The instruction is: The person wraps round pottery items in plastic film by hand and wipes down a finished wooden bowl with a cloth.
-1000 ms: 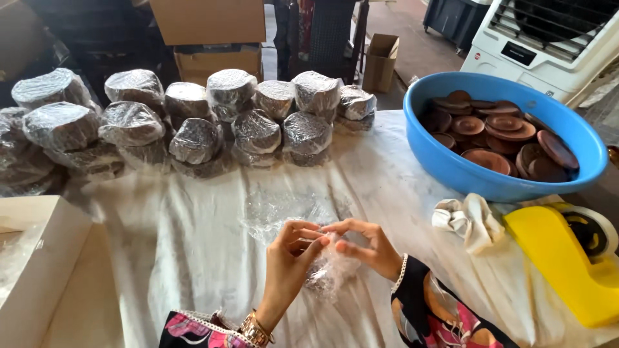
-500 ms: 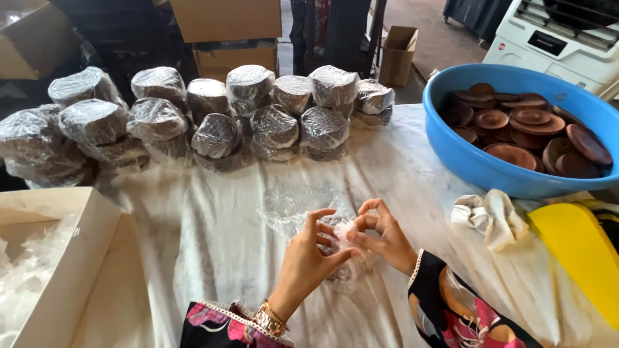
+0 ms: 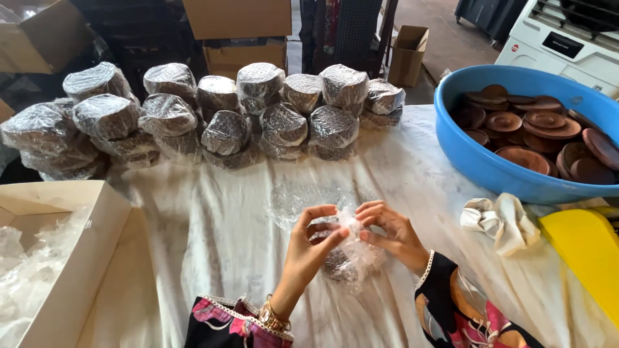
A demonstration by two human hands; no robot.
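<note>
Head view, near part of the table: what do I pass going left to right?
Open cardboard box → left hand → bubble-wrapped piece → right hand → crumpled white cloth → yellow object.

We are looking at a table under a white cloth point(image 3: 213, 225). Beyond our hands, wrapped stacks point(image 3: 219, 116) are sitting in rows; right of them a blue tub point(image 3: 490, 164), crumpled rag point(image 3: 500, 219) and yellow object point(image 3: 583, 251); left, an open box point(image 3: 77, 258).
</note>
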